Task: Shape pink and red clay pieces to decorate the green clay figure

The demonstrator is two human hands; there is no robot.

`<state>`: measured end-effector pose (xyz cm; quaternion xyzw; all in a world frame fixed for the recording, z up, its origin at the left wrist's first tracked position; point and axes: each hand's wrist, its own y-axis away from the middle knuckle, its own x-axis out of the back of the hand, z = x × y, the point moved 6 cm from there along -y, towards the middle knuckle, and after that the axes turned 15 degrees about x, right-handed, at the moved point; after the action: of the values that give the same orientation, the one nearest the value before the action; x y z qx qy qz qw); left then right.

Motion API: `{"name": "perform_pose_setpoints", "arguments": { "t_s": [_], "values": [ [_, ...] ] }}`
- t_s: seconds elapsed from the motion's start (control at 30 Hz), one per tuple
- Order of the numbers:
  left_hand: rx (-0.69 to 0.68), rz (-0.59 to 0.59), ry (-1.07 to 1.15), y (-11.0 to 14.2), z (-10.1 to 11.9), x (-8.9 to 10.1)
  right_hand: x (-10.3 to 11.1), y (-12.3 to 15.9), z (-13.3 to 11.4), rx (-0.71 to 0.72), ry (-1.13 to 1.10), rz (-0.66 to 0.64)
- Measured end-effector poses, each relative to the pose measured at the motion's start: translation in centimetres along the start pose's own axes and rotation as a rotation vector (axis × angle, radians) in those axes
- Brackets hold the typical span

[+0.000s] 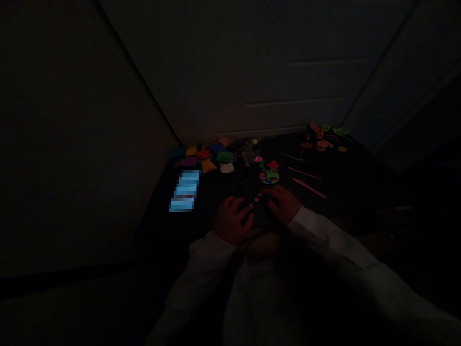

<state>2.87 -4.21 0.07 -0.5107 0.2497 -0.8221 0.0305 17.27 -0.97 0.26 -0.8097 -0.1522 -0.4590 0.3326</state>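
The scene is very dark. My left hand rests on a dark table surface, fingers curled down, with a tiny pink bit at its fingertips. My right hand lies beside it, fingers bent onto the surface. Small pink clay dots sit between the two hands. Just beyond them stands a green clay disc with red pieces on top. What the fingers pinch, if anything, is too dim to make out. Both wrists wear white sleeves.
Several coloured clay packets lie at the back left, and a glowing blue screen lies left of the hands. Pink modelling sticks lie to the right. More small clay figures stand at the far right, by a pale wall.
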Motion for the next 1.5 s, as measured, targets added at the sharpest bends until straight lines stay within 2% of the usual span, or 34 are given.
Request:
{"name": "perform_pose_setpoints", "arguments": {
  "t_s": [0.2, 0.4, 0.53, 0.63, 0.77, 1.17, 1.3, 1.5],
  "values": [
    [0.011, -0.010, 0.036, -0.1, -0.2, 0.0, 0.0, 0.0, 0.0, 0.002, -0.001, 0.019],
    [0.130, 0.014, 0.111, -0.9, -1.3, 0.0, 0.2, -0.1, 0.4, -0.023, -0.061, 0.063],
    [0.231, -0.100, 0.141, -2.4, -2.4, -0.5, 0.6, -0.1, 0.8, -0.058, -0.154, 0.112],
    [0.207, -0.267, 0.135, -3.6, -2.5, -1.2, 0.9, 0.0, 1.3, -0.102, -0.216, 0.135],
    [0.155, -0.369, 0.152, -4.6, -2.4, -1.5, 1.0, 0.2, 1.8, -0.132, -0.289, 0.130],
    [0.138, -0.456, 0.212, -5.2, -2.5, -1.7, 1.1, -1.1, 2.4, -0.133, -0.387, 0.038],
    [0.184, -0.500, 0.243, -5.5, -2.4, -1.6, 1.1, -1.5, 2.7, -0.157, -0.403, 0.012],
    [0.282, -0.459, 0.250, -5.9, -2.3, -1.7, 1.2, -1.6, 3.1, -0.184, -0.419, 0.002]
  ]
}}
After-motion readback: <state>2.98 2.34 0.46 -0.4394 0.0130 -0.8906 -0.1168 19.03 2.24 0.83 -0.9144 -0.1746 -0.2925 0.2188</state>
